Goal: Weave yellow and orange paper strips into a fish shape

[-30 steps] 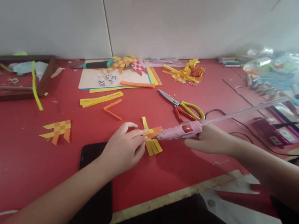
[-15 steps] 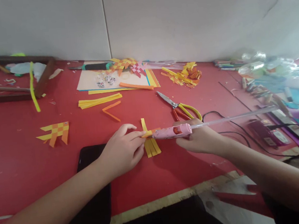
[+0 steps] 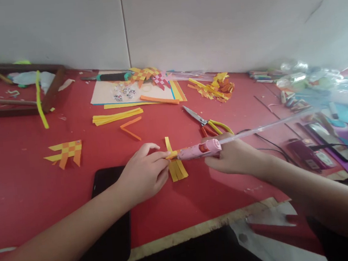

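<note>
In the head view my right hand grips a pink hot glue gun, with a long clear glue stick poking out of its back. Its nozzle points left and reaches the woven yellow and orange paper strips lying on the table. My left hand pinches the left end of those strips at its fingertips; its thumb is hidden. Part of the paper is covered by the gun. Further left lies a finished woven paper fish. An orange folded strip and a bundle of yellow strips lie behind my left hand.
Scissors lie just behind the glue gun. A black phone sits under my left forearm. Paper sheets, scraps and a wooden frame are at the back. Cables run to a purple extension box on the right.
The glue gun has moved left, bringing its nozzle further over the paper strips near my left fingertips. The glue stick has swung at its rear end. My left hand stays on the paper.
</note>
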### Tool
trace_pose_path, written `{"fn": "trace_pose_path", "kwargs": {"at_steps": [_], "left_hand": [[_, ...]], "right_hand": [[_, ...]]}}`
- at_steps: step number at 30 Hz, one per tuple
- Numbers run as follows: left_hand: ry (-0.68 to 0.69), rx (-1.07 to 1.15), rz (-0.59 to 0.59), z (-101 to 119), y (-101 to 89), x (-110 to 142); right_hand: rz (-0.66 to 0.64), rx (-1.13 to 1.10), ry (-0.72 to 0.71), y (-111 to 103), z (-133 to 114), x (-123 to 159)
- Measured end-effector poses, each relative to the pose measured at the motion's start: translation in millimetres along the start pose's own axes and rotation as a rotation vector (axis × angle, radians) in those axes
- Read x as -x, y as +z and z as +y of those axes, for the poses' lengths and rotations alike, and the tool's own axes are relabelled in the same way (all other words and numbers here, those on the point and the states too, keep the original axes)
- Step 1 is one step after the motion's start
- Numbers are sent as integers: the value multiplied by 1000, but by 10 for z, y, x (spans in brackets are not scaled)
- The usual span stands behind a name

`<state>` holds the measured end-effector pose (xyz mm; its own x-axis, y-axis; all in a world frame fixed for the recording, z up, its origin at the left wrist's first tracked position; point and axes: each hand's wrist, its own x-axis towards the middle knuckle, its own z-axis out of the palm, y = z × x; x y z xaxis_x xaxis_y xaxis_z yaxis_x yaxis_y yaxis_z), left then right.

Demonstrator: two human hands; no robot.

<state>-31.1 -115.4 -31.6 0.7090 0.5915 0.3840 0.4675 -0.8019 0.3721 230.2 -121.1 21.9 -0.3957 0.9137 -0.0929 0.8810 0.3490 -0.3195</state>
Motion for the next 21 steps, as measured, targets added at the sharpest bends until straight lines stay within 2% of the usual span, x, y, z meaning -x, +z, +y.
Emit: {"fn": "trace_pose_path", "kwargs": {"at_steps": [4,10,21], "left_hand": [[-4,18,31,9,-4,-4],[-2,13,4,-8,-7,5],[-24,-5,13,-13,19,22]], "right_hand": [[-32,-12,-88,-30,1,-28],[0,81,-124,-58,-13,-66],[-54,245,-98,-257,-256,-231]]}}
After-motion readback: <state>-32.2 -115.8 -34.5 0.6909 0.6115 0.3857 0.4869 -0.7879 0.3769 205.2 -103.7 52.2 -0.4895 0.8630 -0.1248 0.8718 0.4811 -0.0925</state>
